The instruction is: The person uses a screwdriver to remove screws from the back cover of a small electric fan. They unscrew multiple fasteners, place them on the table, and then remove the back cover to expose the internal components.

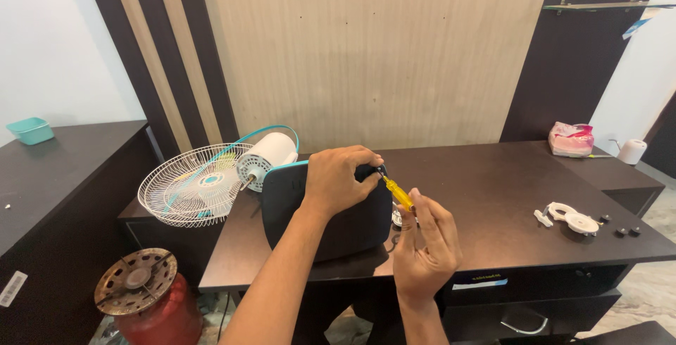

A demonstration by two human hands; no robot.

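Observation:
A dark fan base with a teal edge stands tilted on the dark wooden desk. My left hand grips its upper right corner. My right hand holds a screwdriver with a yellow handle, its tip pointing up-left at the corner of the base under my left fingers. The fan's white motor sticks out behind the base. A white wire grille hangs off the desk's left end.
Small white plastic parts and a few black knobs lie at the desk's right. A pink packet and a white roll sit far right. A red gas cylinder stands on the floor at left.

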